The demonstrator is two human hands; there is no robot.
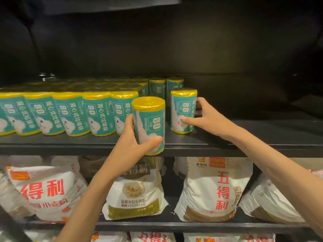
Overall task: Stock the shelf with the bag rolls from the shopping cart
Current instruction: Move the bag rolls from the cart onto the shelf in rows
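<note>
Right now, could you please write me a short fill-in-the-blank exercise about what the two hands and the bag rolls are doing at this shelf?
1. The left hand grips a bag roll whose wrapped ends are ____ in colour.
2. The right hand holds a second roll that stands ____ on the black shelf.
3. The large number printed on each roll's label is ____.
4. On the shelf below lie white ____ bags with red lettering.

Missing words: yellow; upright; 80; flour
</note>
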